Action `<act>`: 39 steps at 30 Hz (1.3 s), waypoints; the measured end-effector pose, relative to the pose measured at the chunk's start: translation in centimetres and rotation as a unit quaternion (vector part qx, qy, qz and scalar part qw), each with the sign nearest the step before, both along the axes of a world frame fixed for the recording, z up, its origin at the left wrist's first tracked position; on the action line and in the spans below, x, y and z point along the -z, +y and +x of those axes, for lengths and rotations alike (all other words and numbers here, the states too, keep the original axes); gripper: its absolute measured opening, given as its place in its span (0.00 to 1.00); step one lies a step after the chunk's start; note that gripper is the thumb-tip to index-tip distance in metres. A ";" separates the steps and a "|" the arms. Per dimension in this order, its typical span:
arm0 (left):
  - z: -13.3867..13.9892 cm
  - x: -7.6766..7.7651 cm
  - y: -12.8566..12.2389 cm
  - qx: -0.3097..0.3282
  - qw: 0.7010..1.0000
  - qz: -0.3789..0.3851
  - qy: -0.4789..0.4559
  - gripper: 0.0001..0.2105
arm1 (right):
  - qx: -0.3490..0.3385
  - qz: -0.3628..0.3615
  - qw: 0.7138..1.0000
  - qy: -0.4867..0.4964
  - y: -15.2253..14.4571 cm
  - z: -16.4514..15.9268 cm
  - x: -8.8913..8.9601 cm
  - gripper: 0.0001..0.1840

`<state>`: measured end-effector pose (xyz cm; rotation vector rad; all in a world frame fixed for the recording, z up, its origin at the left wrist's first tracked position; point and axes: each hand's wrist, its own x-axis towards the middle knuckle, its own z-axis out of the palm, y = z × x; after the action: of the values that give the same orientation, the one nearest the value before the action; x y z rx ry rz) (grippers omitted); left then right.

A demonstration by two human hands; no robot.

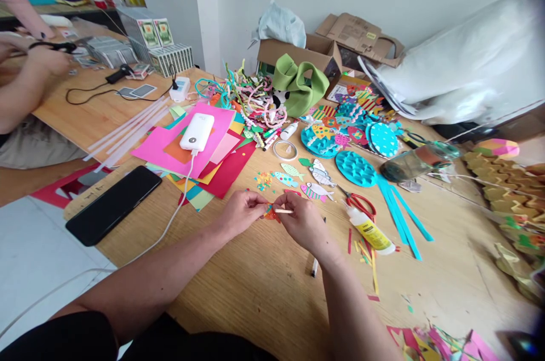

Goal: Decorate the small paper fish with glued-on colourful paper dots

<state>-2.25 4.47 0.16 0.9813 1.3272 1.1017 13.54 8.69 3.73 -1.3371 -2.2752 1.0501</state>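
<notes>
Two hands meet near the middle of my head view, close above the bare wood of the table (247, 293). On my left hand (239, 210), the grip is pinched tight, thumb against fingers, on the edge of a small orange paper piece (271, 214) dotted with coloured bits. That piece lies between both sets of fingertips, partly hidden by them. My right hand (304, 219) has its grip closed too, with a slim white stick (283, 211) jutting from it toward the left; whether it also pinches the paper, I can't tell from here.

Just beyond the fingers I see a scatter of confetti (264, 180) and, to its right, a group of patterned paper fish (317, 191). Red-handled scissors (361, 205) lie right of my right hand, beside a tipped glue bottle (372, 230) with a yellow label. A pen (314, 267) is partly covered by my right wrist. Over to the left I have a black phone (114, 205) and a white power bank (197, 133) resting on pink paper (168, 148). At far left, another person's hand (49, 60) holds a black-handled tool (53, 46).
</notes>
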 end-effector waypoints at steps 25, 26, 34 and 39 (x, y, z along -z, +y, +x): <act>0.1 -0.1 0.1 0.011 1.000 -0.018 0.014 0.05 | -0.021 -0.024 0.999 -0.009 0.1 0.2 0.1 0.03; 0.0 -0.1 0.1 0.012 1.000 -0.018 0.018 0.05 | -0.024 -0.023 0.999 -0.009 0.1 0.2 0.1 0.03; 0.0 0.0 0.1 0.021 0.999 -0.011 0.037 0.05 | -0.033 -0.023 0.999 -0.009 0.1 0.3 0.2 0.03; -0.1 0.1 0.2 0.026 0.999 -0.006 0.043 0.05 | -0.035 -0.032 0.999 -0.010 0.1 0.4 0.3 0.03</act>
<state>-2.32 4.66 0.10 1.0588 1.3668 1.0209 13.90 8.74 3.44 -1.3069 -2.3355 1.1472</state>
